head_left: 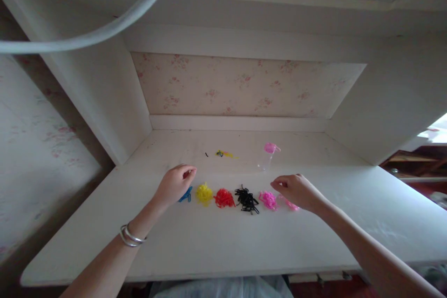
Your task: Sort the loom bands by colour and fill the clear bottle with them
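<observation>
My left hand (pixel 175 183) is curled, thumb against fingers, over a pile of blue rubber bands (pixel 186 194) that it partly hides. My right hand (pixel 296 190) has its fingertips pressed together above the pink rubber bands (pixel 268 200) and a lighter pink pile (pixel 291 204), partly covered by the hand. Whatever either hand may hold is too small to make out. Between the hands lie yellow rubber bands (pixel 204 193), red rubber bands (pixel 224 198) and black rubber bands (pixel 247 199), each colour in its own heap.
Behind the row stands a clear plastic container (pixel 266 163) with a pink lid (pixel 270 148). A small mixed-colour cluster of bands (pixel 223 153) and a single black band (pixel 206 154) lie farther back on the white desk (pixel 209 247). A pale cable (pixel 115 25) crosses overhead.
</observation>
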Motion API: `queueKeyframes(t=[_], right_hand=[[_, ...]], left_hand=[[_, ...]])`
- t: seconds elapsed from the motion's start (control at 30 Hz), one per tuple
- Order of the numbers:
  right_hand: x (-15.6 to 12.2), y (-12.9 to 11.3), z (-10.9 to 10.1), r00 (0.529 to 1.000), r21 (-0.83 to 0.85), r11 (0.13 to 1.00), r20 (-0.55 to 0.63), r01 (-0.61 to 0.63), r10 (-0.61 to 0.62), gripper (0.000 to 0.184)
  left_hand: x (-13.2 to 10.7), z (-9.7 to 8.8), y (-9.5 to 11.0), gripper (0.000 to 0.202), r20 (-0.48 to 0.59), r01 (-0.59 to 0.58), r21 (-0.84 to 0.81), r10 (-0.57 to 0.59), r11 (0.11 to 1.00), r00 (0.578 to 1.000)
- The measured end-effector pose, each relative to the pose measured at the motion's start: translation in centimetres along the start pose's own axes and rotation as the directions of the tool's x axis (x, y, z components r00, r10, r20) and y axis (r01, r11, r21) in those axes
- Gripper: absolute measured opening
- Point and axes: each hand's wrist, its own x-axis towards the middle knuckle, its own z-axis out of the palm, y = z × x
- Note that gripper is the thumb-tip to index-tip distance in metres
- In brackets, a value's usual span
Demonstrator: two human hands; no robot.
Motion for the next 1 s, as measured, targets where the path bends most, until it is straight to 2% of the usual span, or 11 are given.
queueKeyframes(t=[0.1, 0.2, 0.3, 0.4, 0.47, 0.57, 0.7, 0.83, 1.0], right_hand=[[-1.7, -0.5, 1.1, 0.98, 0.127, 0.988, -0.169, -0.087, 0.108, 0.038], [-4.5, -1.7, 3.3, 0.958, 0.355, 0.928, -0.204, -0.118, 0.2, 0.041], [-7.5, -2.8, 5.9, 0.969, 0.516, 0.85, -0.145, -0.101, 0.203, 0.043], [-9.4, -3.0, 7.6, 0.961, 0.604, 0.785, -0.11, -0.139, 0.254, 0.041], [-9.8, -2.8, 7.9, 0.949, 0.65, 0.746, -0.123, -0.145, 0.292, 0.04], [-9.6, -2.3, 7.8, 0.938, 0.714, 0.687, -0.131, -0.135, 0.32, 0.038], [-9.0, -2.2, 7.3, 0.947, 0.751, 0.645, -0.089, -0.139, 0.308, 0.038], [-8.9, -2.2, 7.3, 0.949, 0.762, 0.631, -0.073, -0.145, 0.307, 0.036], [-9.0, -2.1, 7.6, 0.953, 0.744, 0.657, -0.098, -0.122, 0.287, 0.034]], left_hand=[[1.7, 0.6, 1.6, 0.028, 0.076, -0.118, 0.052, 0.113, 0.992, 0.991], [4.0, 2.5, 3.5, 0.027, 0.201, -0.167, 0.103, 0.144, 0.981, 0.969], [6.5, 5.3, 5.4, 0.027, 0.303, -0.07, 0.197, 0.007, 0.978, 0.953], [8.9, 8.2, 6.8, 0.028, 0.298, -0.011, 0.245, -0.065, 0.97, 0.952], [10.4, 9.7, 7.4, 0.028, 0.295, 0.033, 0.269, -0.115, 0.963, 0.948], [12.2, 11.3, 7.6, 0.031, 0.3, 0.118, 0.303, -0.212, 0.946, 0.93], [13.4, 12.4, 7.2, 0.03, 0.292, 0.191, 0.335, -0.294, 0.923, 0.91], [13.5, 12.9, 6.7, 0.027, 0.282, 0.179, 0.333, -0.279, 0.926, 0.918], [13.3, 13.0, 6.2, 0.024, 0.287, 0.145, 0.314, -0.24, 0.938, 0.927]])
